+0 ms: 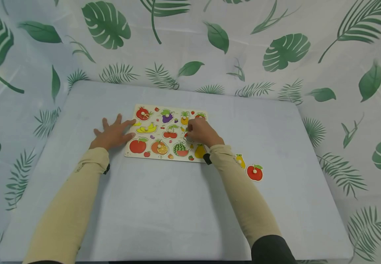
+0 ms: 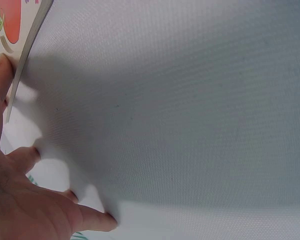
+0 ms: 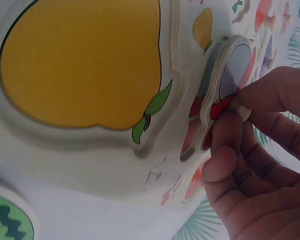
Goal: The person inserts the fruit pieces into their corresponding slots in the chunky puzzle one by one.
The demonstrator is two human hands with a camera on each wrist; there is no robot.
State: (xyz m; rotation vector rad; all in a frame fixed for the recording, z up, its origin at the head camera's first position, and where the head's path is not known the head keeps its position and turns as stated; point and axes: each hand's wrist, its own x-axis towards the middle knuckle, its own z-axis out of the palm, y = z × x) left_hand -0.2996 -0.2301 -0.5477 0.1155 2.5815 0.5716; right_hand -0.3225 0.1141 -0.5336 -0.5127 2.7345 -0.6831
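A wooden fruit puzzle board (image 1: 177, 109) lies on the table. My left hand (image 1: 112, 135) has its fingers spread at the board's left edge, with thumb and index finger touching it. The left wrist view shows that thumb (image 2: 1, 75) against the edge. At the board's right side, my right hand (image 1: 204, 132) pinches the small knob of a red and grey-white puzzle piece (image 3: 236, 70) between thumb and fingers. This piece stands tilted at its matching picture, and the hand partly hides it in the head view. A yellow pear-shaped recess (image 3: 80, 60) shows close by.
Right of the board, beside my right forearm, lie a yellow knobbed piece (image 1: 240, 161) and a red apple piece (image 1: 254, 172). Knobbed pieces such as the grapes (image 1: 167, 118) and watermelon (image 1: 179, 148) sit in the board. A leaf-print cloth (image 1: 236, 40) hangs behind the table.
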